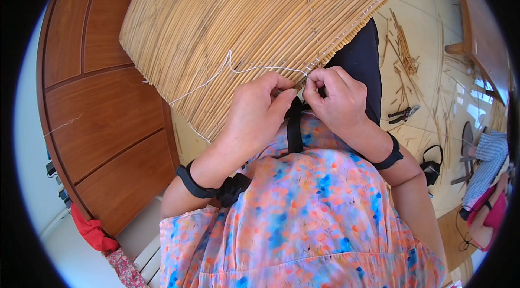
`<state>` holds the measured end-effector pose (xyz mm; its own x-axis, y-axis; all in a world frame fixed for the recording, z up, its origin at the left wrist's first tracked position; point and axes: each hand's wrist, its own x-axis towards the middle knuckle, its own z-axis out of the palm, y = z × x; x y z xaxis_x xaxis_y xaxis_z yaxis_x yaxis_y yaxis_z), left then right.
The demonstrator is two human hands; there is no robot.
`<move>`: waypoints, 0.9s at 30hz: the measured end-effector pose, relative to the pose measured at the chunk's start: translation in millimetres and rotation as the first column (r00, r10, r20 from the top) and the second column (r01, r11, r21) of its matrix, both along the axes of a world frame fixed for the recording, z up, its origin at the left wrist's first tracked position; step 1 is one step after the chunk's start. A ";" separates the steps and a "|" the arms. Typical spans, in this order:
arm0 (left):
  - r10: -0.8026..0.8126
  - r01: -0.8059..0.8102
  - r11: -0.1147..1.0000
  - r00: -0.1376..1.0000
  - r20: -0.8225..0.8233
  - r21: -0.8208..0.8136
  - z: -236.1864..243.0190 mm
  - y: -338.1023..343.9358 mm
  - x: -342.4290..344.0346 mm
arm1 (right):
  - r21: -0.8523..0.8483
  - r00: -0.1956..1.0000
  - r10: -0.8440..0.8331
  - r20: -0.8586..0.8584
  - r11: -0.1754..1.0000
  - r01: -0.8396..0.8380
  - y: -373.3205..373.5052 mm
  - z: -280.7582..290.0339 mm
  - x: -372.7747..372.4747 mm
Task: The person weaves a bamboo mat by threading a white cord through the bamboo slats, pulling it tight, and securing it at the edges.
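Note:
A large mat of thin tan reed stalks [227, 23] slopes across my lap, its stalks lying side by side. White stitches run along its right edge. My left hand [264, 101] is at the mat's near corner, thumb and forefinger pinched together; what lies between them is too small to make out. Close beside it, my right hand [337, 93] pinches a white string [268, 67] at the stitched edge. From there the string loops loosely left over the reeds to the mat's left side. The fingertips of both hands nearly meet.
Brown wooden panelled furniture [116, 109] stands at the left. On the tiled floor to the right lie pruning shears [403, 115] and scattered reed pieces [403, 50]. A wooden piece of furniture [476, 28] is at the far right. Another person [487, 207] sits at the lower right.

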<state>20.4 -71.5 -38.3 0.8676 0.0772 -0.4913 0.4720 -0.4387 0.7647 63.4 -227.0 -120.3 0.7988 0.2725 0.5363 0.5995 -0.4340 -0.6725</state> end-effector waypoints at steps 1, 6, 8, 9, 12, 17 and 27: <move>0.001 -0.001 1.000 1.000 0.001 0.000 0.2 -0.2 0.5 | 0.000 1.000 0.001 0.001 1.000 -0.001 0.0 -0.5 -0.1; -0.046 0.042 0.995 0.998 0.047 0.092 3.6 -4.0 5.7 | 0.021 1.000 -0.010 0.028 1.000 0.009 -0.1 -1.1 -0.4; -0.067 0.056 0.991 0.994 0.086 0.123 2.2 -4.4 6.0 | 0.020 0.999 -0.011 0.031 1.000 0.010 -0.6 -0.9 -0.2; -0.089 0.070 0.986 0.988 0.124 0.154 1.8 -4.5 6.1 | 0.019 0.999 -0.013 0.033 1.000 0.012 -0.7 -0.9 0.0; -0.079 0.063 0.986 0.992 0.099 0.153 5.0 -5.9 7.5 | 0.029 0.999 -0.007 0.041 1.000 0.006 -0.8 -2.0 0.4; -0.042 0.032 0.991 0.996 0.081 0.131 2.9 -5.8 5.0 | 0.038 0.999 -0.007 0.048 0.999 0.005 -0.1 -5.3 -0.4; -0.094 0.097 0.989 0.995 -0.038 0.111 16.0 1.2 4.3 | 0.108 0.992 0.024 -0.121 0.994 -0.011 -11.7 14.0 -3.7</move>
<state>24.6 -70.3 -22.3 0.8574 0.0512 -0.5122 0.4476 -0.5654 0.6928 59.6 -238.7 -106.3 0.8557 0.2332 0.4619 0.5169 -0.3457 -0.7831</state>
